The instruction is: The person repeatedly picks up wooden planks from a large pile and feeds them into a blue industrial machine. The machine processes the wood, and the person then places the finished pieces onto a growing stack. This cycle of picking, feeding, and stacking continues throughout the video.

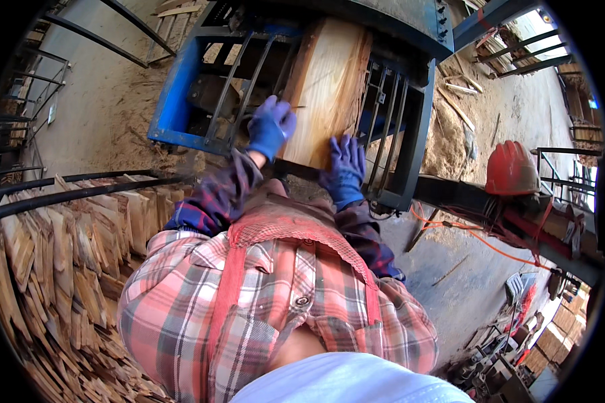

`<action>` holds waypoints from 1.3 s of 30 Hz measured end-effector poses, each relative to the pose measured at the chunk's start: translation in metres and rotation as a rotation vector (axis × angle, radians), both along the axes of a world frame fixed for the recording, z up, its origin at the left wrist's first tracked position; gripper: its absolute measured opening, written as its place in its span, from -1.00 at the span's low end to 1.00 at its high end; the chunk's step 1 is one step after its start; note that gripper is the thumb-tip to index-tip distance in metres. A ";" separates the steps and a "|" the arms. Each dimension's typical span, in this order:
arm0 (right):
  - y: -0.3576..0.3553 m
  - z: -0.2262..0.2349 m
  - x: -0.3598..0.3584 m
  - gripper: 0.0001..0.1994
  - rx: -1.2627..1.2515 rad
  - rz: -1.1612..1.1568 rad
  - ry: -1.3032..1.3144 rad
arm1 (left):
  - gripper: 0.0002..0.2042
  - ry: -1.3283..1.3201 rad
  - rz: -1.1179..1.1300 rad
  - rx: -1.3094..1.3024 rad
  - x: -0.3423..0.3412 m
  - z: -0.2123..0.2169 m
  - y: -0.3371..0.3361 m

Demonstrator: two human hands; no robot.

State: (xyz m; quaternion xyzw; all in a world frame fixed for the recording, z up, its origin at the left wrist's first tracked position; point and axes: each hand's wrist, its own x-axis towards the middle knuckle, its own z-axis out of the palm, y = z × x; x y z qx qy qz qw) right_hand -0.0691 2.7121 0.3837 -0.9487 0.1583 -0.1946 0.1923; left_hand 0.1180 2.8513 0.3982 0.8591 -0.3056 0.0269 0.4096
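Note:
A broad wooden board [326, 97] with rough, bark-brown edges lies on the bars of a blue machine, its far end under the machine's dark housing [390, 20]. Beside the board's left edge is my left hand [272, 127] in a purple-blue glove, its fingers curled in. Whatever those fingers may hold cannot be made out; a thin dark sliver shows just past them. At the board's near right corner, my right hand [346, 171], gloved alike, rests with its fingers stretched forward along the edge.
The blue frame [168, 101] and its metal bars [238, 87] flank the board. Stacked split wood [67, 255] fills the lower left. A red hard hat [512, 168] sits on a dark beam to the right, above an orange cable [477, 235]. Sawdust and offcuts [454, 111] lie beyond.

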 end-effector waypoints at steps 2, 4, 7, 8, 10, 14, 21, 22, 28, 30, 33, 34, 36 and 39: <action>-0.011 0.000 0.016 -0.08 -0.061 0.011 0.089 | -0.57 -0.440 -0.060 0.158 -0.015 -0.006 -0.007; -0.018 0.006 0.024 -0.09 -0.052 0.001 0.188 | -0.60 -0.403 -0.044 0.182 -0.011 -0.004 -0.027; -0.034 -0.008 0.051 -0.06 -0.013 -0.009 0.140 | -0.60 -0.407 -0.022 0.175 0.018 -0.014 -0.049; -0.040 -0.010 0.058 -0.05 -0.021 -0.011 0.140 | -0.60 -0.412 -0.011 0.174 0.022 -0.017 -0.053; -0.059 -0.003 0.078 -0.04 -0.057 -0.015 0.199 | -0.60 -0.439 -0.002 0.184 0.042 -0.023 -0.073; -0.105 -0.017 0.112 -0.07 -0.116 -0.055 0.197 | -0.61 -0.439 -0.025 0.161 0.074 -0.025 -0.118; -0.091 0.032 0.141 -0.47 -0.081 -0.063 -0.158 | -0.71 -0.502 -0.044 -0.158 0.096 0.042 -0.133; -0.072 0.038 0.137 -0.52 -0.073 0.045 -0.334 | -0.70 -0.487 -0.048 -0.161 0.083 0.046 -0.115; 0.063 0.050 0.095 -0.57 0.239 0.705 -0.206 | -0.78 -0.270 0.210 -0.172 -0.016 0.002 0.056; 0.101 0.044 0.078 -0.68 0.366 0.966 -0.174 | -0.79 -0.174 0.406 -0.199 -0.074 -0.003 0.104; 0.175 0.012 0.051 -0.79 0.176 1.230 0.095 | -0.76 -0.197 0.627 -0.131 -0.146 -0.007 0.165; 0.184 0.015 0.040 -0.77 0.146 1.310 0.114 | -0.75 -0.276 0.574 -0.179 -0.151 0.026 0.175; 0.267 0.028 0.026 -0.73 0.082 1.575 0.036 | -0.77 -0.382 0.758 -0.042 -0.191 0.036 0.243; 0.318 0.036 0.002 -0.67 -0.073 1.775 0.006 | -0.75 -0.350 0.882 -0.045 -0.249 0.064 0.272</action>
